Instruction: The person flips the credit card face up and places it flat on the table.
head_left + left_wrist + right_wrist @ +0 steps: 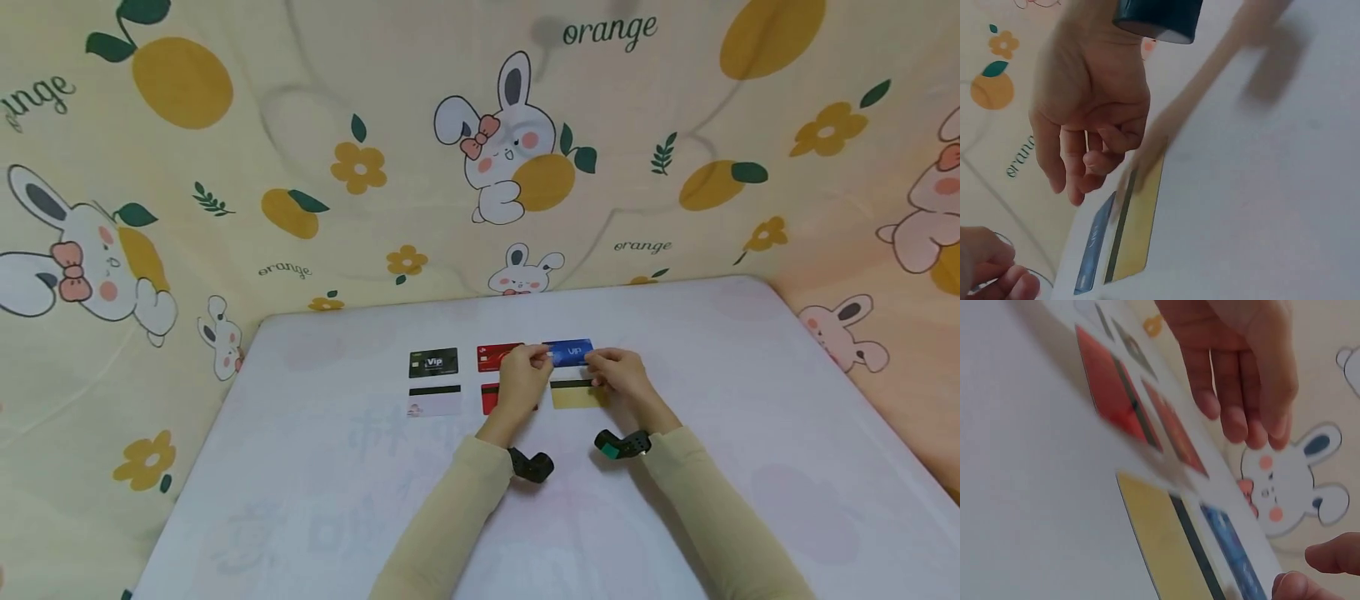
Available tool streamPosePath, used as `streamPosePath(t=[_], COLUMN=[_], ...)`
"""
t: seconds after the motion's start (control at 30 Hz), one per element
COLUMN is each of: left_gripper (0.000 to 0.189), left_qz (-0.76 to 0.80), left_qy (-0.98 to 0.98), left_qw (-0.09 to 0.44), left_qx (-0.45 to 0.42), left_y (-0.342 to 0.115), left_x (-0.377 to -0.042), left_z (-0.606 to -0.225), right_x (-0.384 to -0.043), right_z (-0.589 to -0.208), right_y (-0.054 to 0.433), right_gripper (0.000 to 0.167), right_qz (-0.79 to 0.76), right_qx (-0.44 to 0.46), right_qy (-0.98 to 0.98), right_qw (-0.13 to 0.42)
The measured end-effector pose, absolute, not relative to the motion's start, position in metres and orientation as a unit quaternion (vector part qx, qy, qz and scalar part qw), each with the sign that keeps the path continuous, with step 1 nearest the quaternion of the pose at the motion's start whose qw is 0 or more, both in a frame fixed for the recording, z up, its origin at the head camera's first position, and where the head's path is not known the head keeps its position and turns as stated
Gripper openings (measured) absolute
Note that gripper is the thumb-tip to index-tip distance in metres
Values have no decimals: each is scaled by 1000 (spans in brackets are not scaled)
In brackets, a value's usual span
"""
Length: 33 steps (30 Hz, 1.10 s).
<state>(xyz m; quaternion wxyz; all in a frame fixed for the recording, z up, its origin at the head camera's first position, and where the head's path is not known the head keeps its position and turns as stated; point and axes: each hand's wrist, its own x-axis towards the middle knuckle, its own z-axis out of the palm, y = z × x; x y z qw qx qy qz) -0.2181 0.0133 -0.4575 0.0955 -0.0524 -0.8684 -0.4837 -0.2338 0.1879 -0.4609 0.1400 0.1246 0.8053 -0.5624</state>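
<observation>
A blue VIP card point(570, 352) lies flat on the white table between my two hands. My left hand point(525, 375) hovers at its left end, above two red cards, with fingertips bent down and nothing held. At the blue card's right end is my right hand point(624, 373), its fingers loosely bent and free of any card. The right wrist view shows a gap between that hand's thumb and fingers point(1297, 587). A gold card point(576, 397) with a dark stripe sits just below the blue one. The left forearm and hand partly cover the upper red card point(491, 358) and the striped red card point(489, 400).
Left of the red cards lie a black Vip card point(433, 363) and a pale card point(435, 404) with a dark stripe. The cards form two rows on the white table point(300, 467). Behind the table's back edge hangs a patterned cloth point(420, 83).
</observation>
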Motion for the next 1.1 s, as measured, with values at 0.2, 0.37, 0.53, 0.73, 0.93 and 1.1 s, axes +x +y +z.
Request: streamPosePath(t=[0.2, 0.37, 0.53, 0.73, 0.93, 1.1], left_gripper=[22, 21, 21, 19, 18, 17], left_qz=[-501, -516, -524, -527, -527, -513], left_qy=[-860, -848, -844, -844, -844, -850], left_qw=[89, 99, 100, 101, 101, 122], left_qx=[-50, -63, -58, -26, 5, 10], left_y=[-1, -15, -29, -51, -70, -82], left_x=[-204, -192, -181, -167, -160, -158], left_z=[-456, -456, -459, -462, -466, -469], right_x=[-223, -216, -207, -199, -196, -192], right_z=[-457, -458, -461, -466, -466, -469], right_y=[168, 150, 128, 103, 84, 64], right_gripper=[41, 41, 37, 32, 33, 29], right_qz=[-567, -569, -585, -579, -587, -587], right_qx=[114, 96, 68, 43, 29, 28], right_qy=[801, 802, 793, 794, 787, 784], right_qw=[154, 154, 159, 179, 187, 200])
